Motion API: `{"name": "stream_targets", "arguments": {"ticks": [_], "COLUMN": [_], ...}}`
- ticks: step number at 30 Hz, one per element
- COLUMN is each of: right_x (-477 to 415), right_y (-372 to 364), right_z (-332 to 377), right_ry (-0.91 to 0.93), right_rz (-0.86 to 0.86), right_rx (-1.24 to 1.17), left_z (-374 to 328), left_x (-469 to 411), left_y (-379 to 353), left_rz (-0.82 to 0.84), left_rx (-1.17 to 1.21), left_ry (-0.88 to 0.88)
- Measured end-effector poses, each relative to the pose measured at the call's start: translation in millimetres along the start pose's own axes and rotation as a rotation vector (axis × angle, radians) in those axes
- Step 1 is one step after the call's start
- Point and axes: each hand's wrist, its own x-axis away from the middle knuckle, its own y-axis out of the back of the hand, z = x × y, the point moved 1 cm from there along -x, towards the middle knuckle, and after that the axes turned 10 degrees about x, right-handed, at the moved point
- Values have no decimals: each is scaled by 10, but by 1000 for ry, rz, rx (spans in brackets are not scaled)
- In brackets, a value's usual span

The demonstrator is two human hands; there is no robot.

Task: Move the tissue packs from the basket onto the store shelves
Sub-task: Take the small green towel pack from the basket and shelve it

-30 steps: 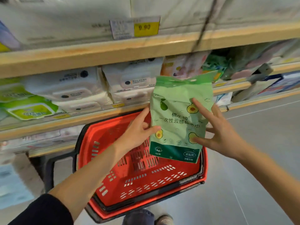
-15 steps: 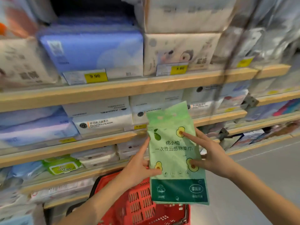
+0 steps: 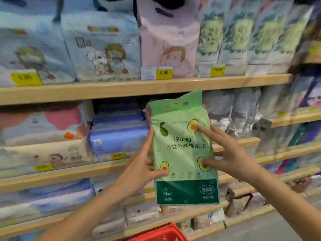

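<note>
A tall green tissue pack (image 3: pixel 182 150) with avocado pictures and a dark green bottom band is held upright in front of the shelves. My left hand (image 3: pixel 140 166) grips its left edge, thumb on the front. My right hand (image 3: pixel 229 153) holds the right edge, with fingertips pressed on the front. The pack's top reaches just below a wooden shelf board (image 3: pixel 121 87). Only the rim of the red basket (image 3: pixel 161 233) shows at the bottom edge.
Wooden shelves are packed with tissue packs: blue, pink and green bags (image 3: pixel 168 42) on the upper tier, purple flat packs (image 3: pixel 118 136) behind the held pack's left side, silvery packs (image 3: pixel 243 110) to the right. Yellow price tags (image 3: pixel 164 73) line the boards. Grey floor lies at the lower right.
Both hands have lifted the green pack from over the basket up to the higher shelves. The view has tilted upward, so the basket has dropped almost out of sight.
</note>
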Motion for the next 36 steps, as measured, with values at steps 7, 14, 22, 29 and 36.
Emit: {"name": "stream_targets", "arguments": {"ticks": [7,14,22,29,36], "right_x": [-643,-1041,-1383,-1744,-2322], "right_y": [916,1735,2521,3025,3209], "right_z": [746,1533,2239,2582,2465], "right_ry": [115,244,439,560,663], "right_rz": [-109,-275,-479,-674,-819], "right_rx": [74,141,173,145,223], "left_z": [-1103,-2131,-3286,-4087,-4370], "left_x": [-255,-422,-524,-636,-1026], "left_y": [524,887,1343,1551,1671], "left_rz": [-67,-120,-201,-379,-527], "left_rx": [-122,-108,-318,-533,-665], "left_ry": [-197,-435,-685,-926,-981]}}
